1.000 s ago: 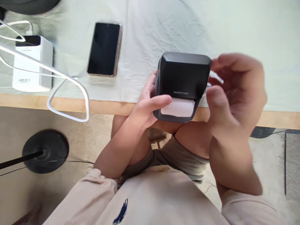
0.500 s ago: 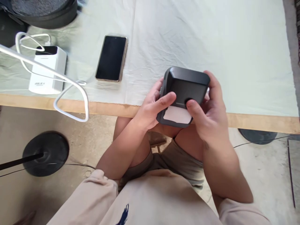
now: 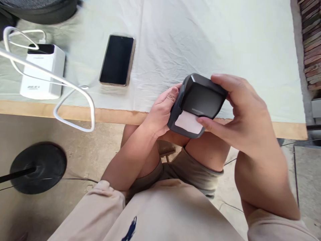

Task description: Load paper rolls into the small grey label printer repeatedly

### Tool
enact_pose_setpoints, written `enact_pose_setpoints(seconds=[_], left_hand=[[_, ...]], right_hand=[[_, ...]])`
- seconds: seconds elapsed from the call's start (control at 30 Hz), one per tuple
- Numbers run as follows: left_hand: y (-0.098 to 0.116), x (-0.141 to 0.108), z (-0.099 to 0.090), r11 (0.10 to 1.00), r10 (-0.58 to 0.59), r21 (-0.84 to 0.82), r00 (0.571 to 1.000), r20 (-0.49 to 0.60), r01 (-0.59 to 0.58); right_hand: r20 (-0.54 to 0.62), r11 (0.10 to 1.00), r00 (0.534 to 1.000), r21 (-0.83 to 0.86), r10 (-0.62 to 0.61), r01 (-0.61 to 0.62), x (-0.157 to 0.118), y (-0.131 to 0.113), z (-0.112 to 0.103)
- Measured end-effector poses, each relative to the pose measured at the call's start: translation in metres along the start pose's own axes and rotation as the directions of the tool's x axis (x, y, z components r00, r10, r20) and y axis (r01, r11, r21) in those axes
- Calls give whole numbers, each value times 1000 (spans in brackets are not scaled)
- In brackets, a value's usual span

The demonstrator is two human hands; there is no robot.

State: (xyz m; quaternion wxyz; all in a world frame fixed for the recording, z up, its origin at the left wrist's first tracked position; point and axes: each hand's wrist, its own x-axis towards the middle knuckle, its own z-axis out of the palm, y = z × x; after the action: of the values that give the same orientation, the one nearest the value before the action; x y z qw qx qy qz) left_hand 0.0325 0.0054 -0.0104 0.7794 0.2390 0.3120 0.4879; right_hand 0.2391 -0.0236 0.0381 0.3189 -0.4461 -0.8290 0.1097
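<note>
A small black printer-like device (image 3: 204, 97) is held tilted over the table's front edge. Its raised upper part bears faint lettering I cannot read, and a whitish paper-like piece (image 3: 189, 123) with an uneven edge shows below it. Closed around the device's left side is my left hand (image 3: 163, 110), thumb along the side and other fingers mostly hidden beneath. My right hand (image 3: 240, 113) spans the right side: the index finger rests at the upper right corner, the thumb touches near the whitish piece.
A phone (image 3: 117, 60) with a dark screen lies left of my hands. Beyond it stands a white power bank (image 3: 41, 75) with a looped white cable (image 3: 86, 97) that hangs over the table edge (image 3: 112, 115). A black bag-like item (image 3: 42, 13) sits at the far left; a round black base (image 3: 37, 167) stands on the floor.
My right hand has shifted outward to the right, with its index finger now at the upper corner. My left thumb has drawn back to the side. The device has turned slightly clockwise.
</note>
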Motion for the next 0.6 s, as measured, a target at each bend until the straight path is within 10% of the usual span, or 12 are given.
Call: enact_pose_setpoints(seconds=[0.13, 0.3, 0.43, 0.6], left_hand=[[0, 5, 1, 996, -74, -57, 995, -69, 71], [1, 8, 3, 987, -121, -120, 982, -145, 104], [2, 4, 3, 993, -81, -89, 994, -79, 74], [-2, 1, -1, 998, 16, -63, 999, -37, -19]], right_hand=[[-161, 997, 986, -59, 42, -52, 9, -9, 0], [-615, 995, 786, -20, 68, -101, 25, -26, 8], [-260, 993, 966, -115, -3, -28, 30, -21, 0], [74, 925, 993, -374, 96, -62, 37, -2, -7]])
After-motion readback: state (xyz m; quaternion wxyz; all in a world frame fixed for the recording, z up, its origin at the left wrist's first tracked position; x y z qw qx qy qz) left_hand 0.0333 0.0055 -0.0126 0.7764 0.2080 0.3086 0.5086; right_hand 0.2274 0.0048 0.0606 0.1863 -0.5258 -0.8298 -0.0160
